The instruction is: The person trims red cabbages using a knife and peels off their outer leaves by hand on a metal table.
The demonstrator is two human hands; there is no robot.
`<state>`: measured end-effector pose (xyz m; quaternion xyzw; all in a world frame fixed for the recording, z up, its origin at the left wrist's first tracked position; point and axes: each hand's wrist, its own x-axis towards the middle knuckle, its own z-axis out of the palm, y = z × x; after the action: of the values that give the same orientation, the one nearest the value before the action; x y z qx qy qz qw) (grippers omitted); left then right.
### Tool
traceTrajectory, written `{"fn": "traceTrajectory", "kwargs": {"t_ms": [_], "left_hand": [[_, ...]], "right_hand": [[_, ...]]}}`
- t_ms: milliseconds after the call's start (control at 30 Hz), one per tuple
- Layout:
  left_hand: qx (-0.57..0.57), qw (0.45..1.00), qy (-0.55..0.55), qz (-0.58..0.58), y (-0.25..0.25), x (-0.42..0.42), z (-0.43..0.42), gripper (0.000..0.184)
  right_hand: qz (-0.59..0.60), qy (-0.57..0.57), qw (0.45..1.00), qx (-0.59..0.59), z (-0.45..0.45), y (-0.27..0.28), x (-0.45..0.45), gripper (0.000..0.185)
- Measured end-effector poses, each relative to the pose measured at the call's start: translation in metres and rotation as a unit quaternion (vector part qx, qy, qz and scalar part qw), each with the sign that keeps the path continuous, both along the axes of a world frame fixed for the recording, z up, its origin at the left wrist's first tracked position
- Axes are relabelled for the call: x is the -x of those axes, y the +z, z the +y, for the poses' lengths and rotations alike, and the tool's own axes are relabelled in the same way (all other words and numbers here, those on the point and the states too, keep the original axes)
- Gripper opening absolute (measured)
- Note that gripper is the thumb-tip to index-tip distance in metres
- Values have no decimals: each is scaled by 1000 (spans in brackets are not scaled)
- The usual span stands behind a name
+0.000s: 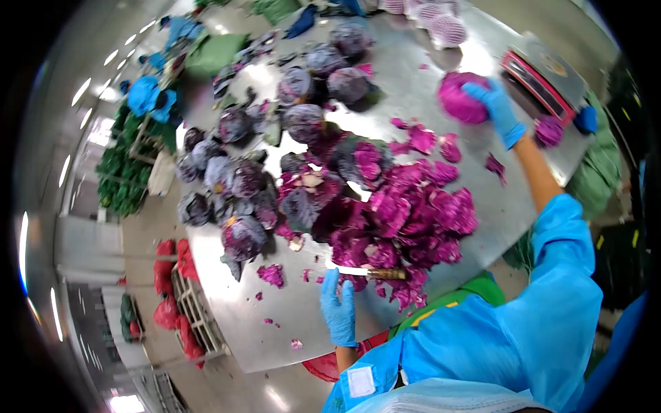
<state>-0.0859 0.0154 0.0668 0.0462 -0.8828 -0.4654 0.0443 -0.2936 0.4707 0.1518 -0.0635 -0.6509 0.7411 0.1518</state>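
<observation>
In head view, clasped 1 smooth, round purple cabbage [460, 98] in the right hand [496, 110], fingers curved wide, over shiny metal table [255, 327]. Held left hand [338, 315] with fingers slightly parted beside thin-bladed knife [387, 274], near ruffled leaves [403, 213]; could not confirm touch.

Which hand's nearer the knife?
Left. The left hand is right by the blade end of the knife; the right hand is well away, on a bright purple cabbage.

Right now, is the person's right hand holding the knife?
No, the right hand is on a smooth purple cabbage, while the knife is over by the left hand.
</observation>
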Motion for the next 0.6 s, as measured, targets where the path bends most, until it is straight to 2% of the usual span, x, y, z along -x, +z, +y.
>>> {"fn": "traceTrajectory", "kwargs": {"t_ms": [33,67,100,133,233,300,367,400,433,467,500,533,567,600], "left_hand": [[12,1000,-3,-10,-2,3,0,43],[23,1000,0,-2,-4,8,1,44],[42,999,5,5,-5,14,2,43],[63,998,9,10,-4,20,3,42],[123,992,33,5,3,37,5,43],[155,987,49,8,-1,47,-7,44],[209,976,53,14,-6,61,-23,52],[222,972,69,23,-6,68,-33,53],[235,968,85,28,-6,70,-46,54],[242,964,106,32,-9,75,-63,56],[252,960,120,38,-10,82,-84,58],[188,968,159,49,-7,93,-99,60],[121,971,194,61,-5,105,-116,62],[213,954,194,81,-7,114,-148,63]], "right_hand": [[10,-65,994,-90,34,-10,36,45],[34,-129,981,-144,62,-26,69,51],[7,-154,971,-182,82,-31,93,52],[-27,-120,976,-183,104,-41,116,51],[-110,-190,948,-231,143,-78,171,67],[-173,-228,889,-356,165,-111,206,66],[-167,-264,821,-478,177,-138,229,77],[-160,-230,844,-457,174,-142,232,81],[-154,-235,843,-457,185,-163,245,82],[-190,-189,860,-433,184,-163,245,92],[-172,-167,877,-416,190,-184,250,85],[-134,-161,899,-385,205,-203,256,82],[-149,-109,939,-291,223,-216,262,87],[-194,-106,906,-361,225,-218,261,88]]}}
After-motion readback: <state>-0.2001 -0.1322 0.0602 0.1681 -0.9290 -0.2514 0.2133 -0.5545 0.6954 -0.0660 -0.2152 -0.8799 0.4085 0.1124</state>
